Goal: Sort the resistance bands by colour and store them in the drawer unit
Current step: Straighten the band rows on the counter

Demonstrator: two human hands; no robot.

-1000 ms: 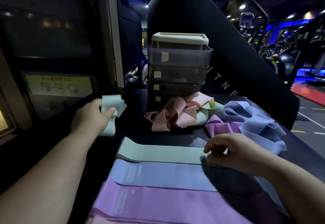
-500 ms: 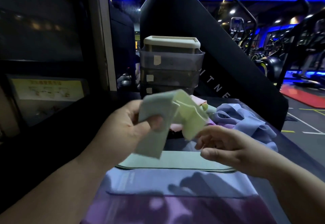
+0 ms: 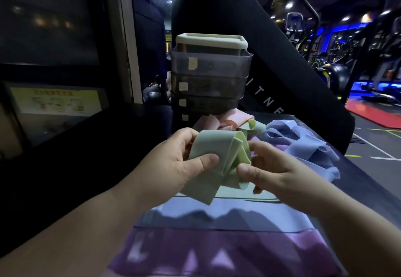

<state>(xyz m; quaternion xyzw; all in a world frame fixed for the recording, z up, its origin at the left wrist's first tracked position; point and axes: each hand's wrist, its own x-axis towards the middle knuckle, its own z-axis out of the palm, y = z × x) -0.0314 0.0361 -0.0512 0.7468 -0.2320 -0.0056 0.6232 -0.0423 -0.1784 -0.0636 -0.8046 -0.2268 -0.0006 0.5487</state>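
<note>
At centre, left hand point(image 3: 171, 166) grips the folded green band point(image 3: 209, 146); right hand point(image 3: 280, 168) pinches its right fold; drawer unit point(image 3: 208, 70) above.

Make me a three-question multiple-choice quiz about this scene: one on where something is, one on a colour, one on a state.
1. Where does the drawer unit stand?
A. Behind the loose pile of bands
B. On the floor
C. Under the person's wrists

2. What colour is the held band?
A. Pink
B. Purple
C. Green

3. How is that band right now?
A. Flat on the table
B. Folded, gripped by both hands
C. Inside a drawer

Answers:
1 A: the unit rises just beyond the pile.
2 C: it is pale green.
3 B: the left hand and the right hand each pinch its folds, off the table.
</note>
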